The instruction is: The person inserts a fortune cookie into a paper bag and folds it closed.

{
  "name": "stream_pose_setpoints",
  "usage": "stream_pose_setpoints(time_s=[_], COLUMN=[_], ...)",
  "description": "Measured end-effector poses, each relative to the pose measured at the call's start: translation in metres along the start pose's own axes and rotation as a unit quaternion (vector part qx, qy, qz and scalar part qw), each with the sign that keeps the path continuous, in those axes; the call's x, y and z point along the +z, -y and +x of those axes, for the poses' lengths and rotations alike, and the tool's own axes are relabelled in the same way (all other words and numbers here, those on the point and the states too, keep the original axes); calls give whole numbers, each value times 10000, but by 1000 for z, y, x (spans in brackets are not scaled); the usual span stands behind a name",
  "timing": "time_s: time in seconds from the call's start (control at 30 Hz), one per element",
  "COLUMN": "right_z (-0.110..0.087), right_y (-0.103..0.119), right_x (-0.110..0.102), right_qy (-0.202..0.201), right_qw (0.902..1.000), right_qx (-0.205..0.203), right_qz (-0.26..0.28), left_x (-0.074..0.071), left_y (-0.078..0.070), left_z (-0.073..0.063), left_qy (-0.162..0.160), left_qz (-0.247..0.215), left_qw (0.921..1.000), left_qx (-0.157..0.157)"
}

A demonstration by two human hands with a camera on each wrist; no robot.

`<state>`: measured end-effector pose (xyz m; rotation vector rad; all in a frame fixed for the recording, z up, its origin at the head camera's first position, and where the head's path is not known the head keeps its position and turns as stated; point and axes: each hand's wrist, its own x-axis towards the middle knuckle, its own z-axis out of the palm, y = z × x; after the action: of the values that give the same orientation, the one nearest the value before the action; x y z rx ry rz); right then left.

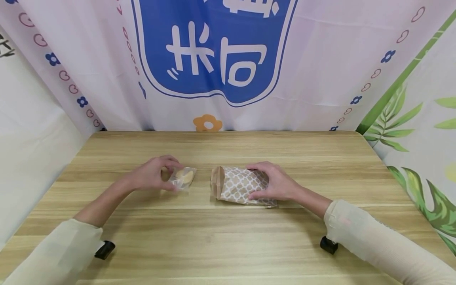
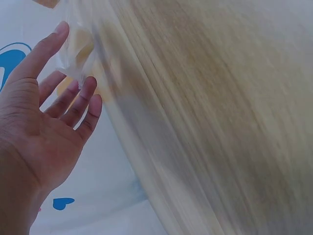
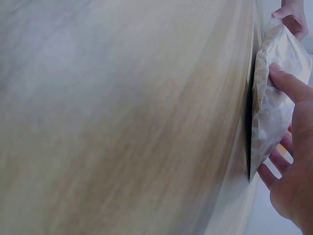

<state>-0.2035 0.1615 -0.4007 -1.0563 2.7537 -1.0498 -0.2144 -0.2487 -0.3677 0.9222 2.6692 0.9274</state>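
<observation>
A small clear plastic packet (image 1: 185, 177) with pale yellow pieces inside is held at its near and far edges by the left hand (image 1: 155, 174). Thumb and fingertips meet those edges in the left wrist view, where the packet (image 2: 79, 46) looks crinkled. To its right a brown paper bag (image 1: 236, 185) with a white lattice print lies flat, its folded-looking mouth turned towards the packet. The right hand (image 1: 278, 183) grips the bag across its other end, thumb on the near side and fingers on the far side. In the right wrist view the thumb presses the bag (image 3: 276, 103).
Both hands work over a wooden table (image 1: 213, 241). Behind it hangs a printed curtain (image 1: 313, 79) that meets the far table edge. Black wrist pieces (image 1: 105, 250) hang below both pale sleeves (image 1: 377, 237).
</observation>
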Motion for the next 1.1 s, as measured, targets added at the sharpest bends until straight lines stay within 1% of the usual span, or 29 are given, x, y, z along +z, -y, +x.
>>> stream_pose_setpoints(time_s=[0.17, 0.43, 0.57, 1.1], right_z=[0, 0, 0, 1], right_y=[1, 1, 1, 1], right_x=[0, 0, -1, 0], right_qy=[17, 21, 36, 33], right_qw=[10000, 10000, 10000, 10000], right_qx=[2, 5, 9, -24], right_qz=[25, 40, 52, 11], left_x=[2, 4, 5, 8], left_y=[-1, -6, -9, -19], left_z=[2, 5, 7, 10], left_qy=[-90, -131, -115, -244], left_qz=[-101, -346, -485, -530], left_qw=[9999, 9991, 9985, 9980], left_qx=[98, 226, 218, 232])
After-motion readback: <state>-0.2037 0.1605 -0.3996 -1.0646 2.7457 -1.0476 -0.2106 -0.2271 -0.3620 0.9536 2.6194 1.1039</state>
